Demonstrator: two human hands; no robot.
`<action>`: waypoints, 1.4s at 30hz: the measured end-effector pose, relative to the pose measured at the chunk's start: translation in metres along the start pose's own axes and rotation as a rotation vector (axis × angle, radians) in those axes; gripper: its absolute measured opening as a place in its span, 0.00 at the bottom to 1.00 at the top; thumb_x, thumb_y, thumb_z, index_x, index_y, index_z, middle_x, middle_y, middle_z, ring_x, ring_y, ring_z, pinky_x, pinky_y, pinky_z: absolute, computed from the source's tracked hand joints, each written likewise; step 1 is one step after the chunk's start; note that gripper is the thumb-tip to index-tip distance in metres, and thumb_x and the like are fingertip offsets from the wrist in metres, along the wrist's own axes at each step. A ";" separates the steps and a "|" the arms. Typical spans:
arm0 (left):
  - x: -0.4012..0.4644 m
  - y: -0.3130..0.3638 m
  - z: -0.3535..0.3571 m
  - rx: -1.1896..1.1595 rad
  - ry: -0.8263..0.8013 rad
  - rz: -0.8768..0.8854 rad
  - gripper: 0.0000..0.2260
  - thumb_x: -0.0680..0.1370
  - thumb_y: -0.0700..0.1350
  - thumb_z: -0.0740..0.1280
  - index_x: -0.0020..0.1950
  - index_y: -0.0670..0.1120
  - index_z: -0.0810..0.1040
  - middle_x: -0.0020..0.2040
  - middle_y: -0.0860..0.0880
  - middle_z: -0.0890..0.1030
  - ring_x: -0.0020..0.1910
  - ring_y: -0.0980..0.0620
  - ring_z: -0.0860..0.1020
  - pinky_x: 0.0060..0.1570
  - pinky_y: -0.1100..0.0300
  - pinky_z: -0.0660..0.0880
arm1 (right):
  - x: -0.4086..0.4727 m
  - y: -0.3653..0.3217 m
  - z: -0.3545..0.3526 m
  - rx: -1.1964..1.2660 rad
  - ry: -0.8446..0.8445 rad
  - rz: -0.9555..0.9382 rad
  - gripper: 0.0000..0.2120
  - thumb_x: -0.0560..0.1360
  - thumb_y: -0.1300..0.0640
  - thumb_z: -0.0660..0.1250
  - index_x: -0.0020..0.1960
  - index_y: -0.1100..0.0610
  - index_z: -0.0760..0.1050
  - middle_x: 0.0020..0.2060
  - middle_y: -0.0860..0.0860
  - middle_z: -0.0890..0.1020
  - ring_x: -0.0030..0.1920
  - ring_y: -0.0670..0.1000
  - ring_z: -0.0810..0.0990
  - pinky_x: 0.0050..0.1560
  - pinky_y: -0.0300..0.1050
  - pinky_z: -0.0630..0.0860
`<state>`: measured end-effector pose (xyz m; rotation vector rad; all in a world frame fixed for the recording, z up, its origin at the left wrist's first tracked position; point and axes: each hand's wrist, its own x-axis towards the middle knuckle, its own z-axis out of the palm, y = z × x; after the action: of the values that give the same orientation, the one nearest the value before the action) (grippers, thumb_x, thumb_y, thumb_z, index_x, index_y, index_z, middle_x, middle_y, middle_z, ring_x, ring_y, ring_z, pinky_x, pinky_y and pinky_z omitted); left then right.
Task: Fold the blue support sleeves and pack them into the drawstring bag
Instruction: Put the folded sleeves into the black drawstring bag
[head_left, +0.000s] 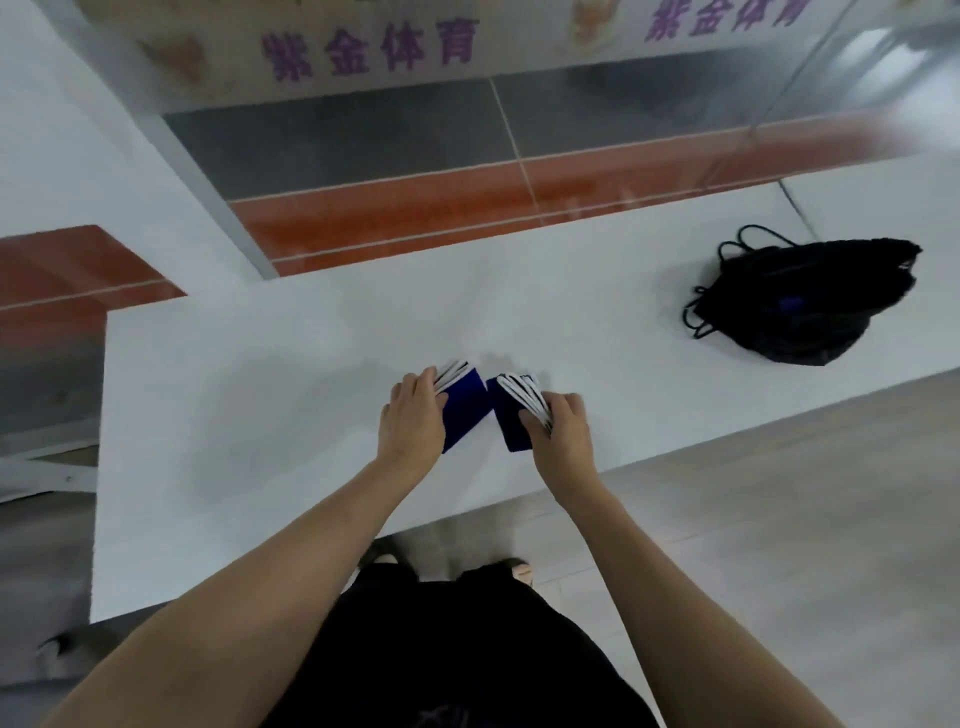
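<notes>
Head view: looking down at a white counter (260, 415) and two bare arms.
Left sleeve: a blue support sleeve (464, 410) with white stripes lies flat on the counter, near the middle.
Right sleeve: a second blue sleeve (511, 418) lies just beside the first, with a thin gap between them.
Left hand: the left hand (413, 421) rests on the outer edge of the left sleeve, fingers (428, 376) curled on its striped end.
Right hand: the right hand (563, 428) grips the striped edge of the right sleeve with bent fingers (530, 421).
Bag: a black drawstring bag (800, 301) sits far off to the right on the counter, well apart from the sleeves, cords (698, 312) loose beside it.
</notes>
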<state>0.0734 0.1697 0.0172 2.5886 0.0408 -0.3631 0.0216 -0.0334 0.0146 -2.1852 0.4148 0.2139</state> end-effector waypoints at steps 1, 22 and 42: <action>0.000 0.025 0.008 -0.032 0.002 0.014 0.17 0.86 0.45 0.57 0.75 0.43 0.67 0.65 0.43 0.74 0.64 0.43 0.72 0.61 0.47 0.72 | -0.003 0.009 -0.020 0.020 0.042 0.008 0.13 0.84 0.54 0.65 0.66 0.58 0.74 0.57 0.49 0.72 0.48 0.43 0.76 0.46 0.32 0.70; 0.043 0.404 0.164 -0.286 -0.078 0.356 0.15 0.84 0.42 0.60 0.70 0.43 0.70 0.65 0.43 0.71 0.65 0.44 0.68 0.65 0.47 0.71 | 0.040 0.164 -0.334 0.057 0.521 -0.123 0.06 0.84 0.60 0.62 0.55 0.59 0.77 0.43 0.41 0.75 0.50 0.49 0.74 0.50 0.41 0.73; 0.154 0.556 0.222 -0.316 0.077 0.109 0.11 0.79 0.39 0.67 0.60 0.48 0.80 0.53 0.51 0.78 0.49 0.53 0.77 0.50 0.61 0.72 | 0.291 0.234 -0.538 -0.047 0.034 -0.239 0.15 0.80 0.66 0.62 0.63 0.55 0.79 0.52 0.47 0.84 0.52 0.48 0.80 0.54 0.42 0.75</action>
<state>0.2216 -0.4283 0.0677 2.2798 -0.0153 -0.1982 0.2081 -0.6581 0.0780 -2.2638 0.1655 0.0554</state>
